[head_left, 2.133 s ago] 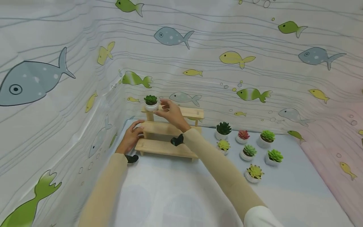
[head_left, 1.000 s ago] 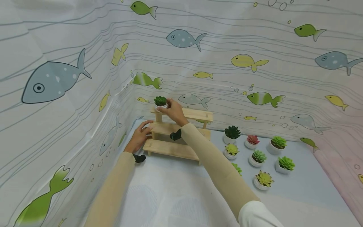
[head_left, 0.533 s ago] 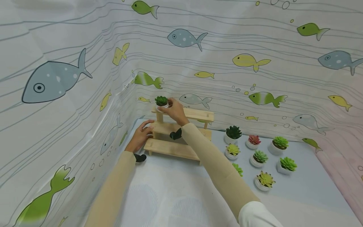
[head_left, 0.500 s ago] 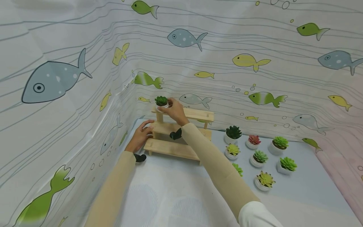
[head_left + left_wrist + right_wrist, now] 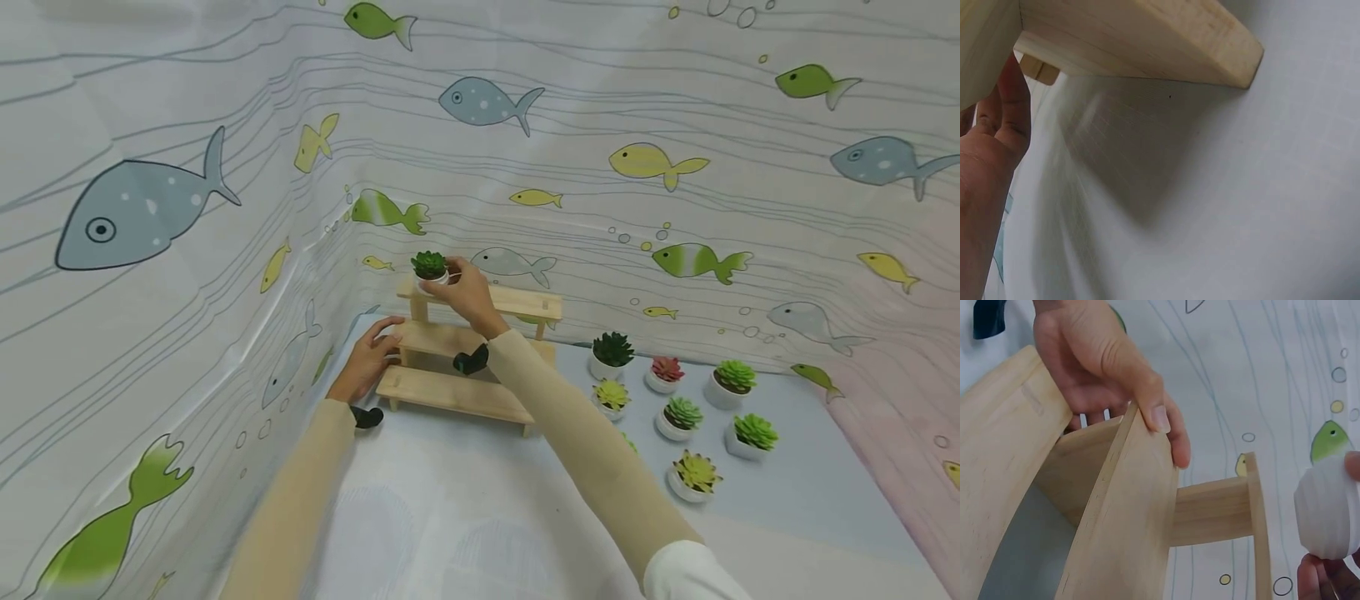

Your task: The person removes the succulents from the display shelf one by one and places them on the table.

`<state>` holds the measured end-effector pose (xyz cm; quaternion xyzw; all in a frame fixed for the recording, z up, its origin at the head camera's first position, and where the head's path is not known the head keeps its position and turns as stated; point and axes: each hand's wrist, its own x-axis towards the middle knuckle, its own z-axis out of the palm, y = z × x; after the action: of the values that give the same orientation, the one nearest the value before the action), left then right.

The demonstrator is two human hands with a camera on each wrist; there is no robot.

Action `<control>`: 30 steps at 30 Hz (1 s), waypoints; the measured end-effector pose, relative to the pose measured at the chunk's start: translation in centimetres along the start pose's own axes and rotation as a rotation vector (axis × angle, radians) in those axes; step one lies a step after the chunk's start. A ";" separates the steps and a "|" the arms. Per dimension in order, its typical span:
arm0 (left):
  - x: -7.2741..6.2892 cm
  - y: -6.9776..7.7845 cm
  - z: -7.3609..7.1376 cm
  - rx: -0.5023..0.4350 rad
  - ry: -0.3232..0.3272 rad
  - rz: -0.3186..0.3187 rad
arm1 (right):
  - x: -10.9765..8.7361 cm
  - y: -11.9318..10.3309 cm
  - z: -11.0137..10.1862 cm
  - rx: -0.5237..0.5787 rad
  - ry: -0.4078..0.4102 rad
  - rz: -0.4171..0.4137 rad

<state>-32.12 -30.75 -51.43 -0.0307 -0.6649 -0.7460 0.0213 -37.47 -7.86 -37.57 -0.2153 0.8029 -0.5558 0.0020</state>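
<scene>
In the head view, my right hand (image 5: 471, 293) pinches a white pot with a green succulent (image 5: 430, 267) between thumb and fingers, over the left end of the top tier of a three-tier wooden shelf (image 5: 453, 393). A gap shows between the white pot (image 5: 1327, 509) and the top board in the right wrist view. My left hand (image 5: 369, 360) grips the left end of the middle tier. Its thumb lies on the board and a finger wraps the edge, as the right wrist view shows. The left wrist view catches the left hand (image 5: 991, 144) beside the wood.
Several more potted succulents stand on the table right of the shelf, among them a dark green one (image 5: 612, 354), a red one (image 5: 664, 373) and a yellow-green one (image 5: 693, 477). A fish-printed sheet (image 5: 570, 108) rises behind and along the left.
My right hand's fingers have closed in around the pot, and it has shifted slightly right along the top tier. The left hand keeps its hold. The head view has swung a little left.
</scene>
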 end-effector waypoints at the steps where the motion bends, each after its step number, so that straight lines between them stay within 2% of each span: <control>1: 0.0 0.0 -0.1 -0.007 -0.002 -0.007 | -0.2 -0.1 -0.2 0.002 -0.002 0.000; 6: -0.4 0.7 0.1 -0.010 -0.006 -0.037 | -1.3 -0.4 -1.1 0.022 0.002 -0.001; 13: -0.2 0.1 0.0 0.016 0.003 0.014 | -2.8 -0.7 -2.9 0.029 0.004 -0.010; 21: -0.1 -0.2 -0.1 0.004 0.000 0.020 | -4.5 -0.4 -4.7 0.023 0.021 -0.044; 30: -0.1 -0.2 -0.3 0.008 -0.010 0.009 | -7.3 0.0 -6.5 0.005 0.038 0.005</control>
<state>-32.08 -31.01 -51.65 -0.0373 -0.6677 -0.7432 0.0212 -32.39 0.50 -36.79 -0.2029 0.8018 -0.5620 -0.0112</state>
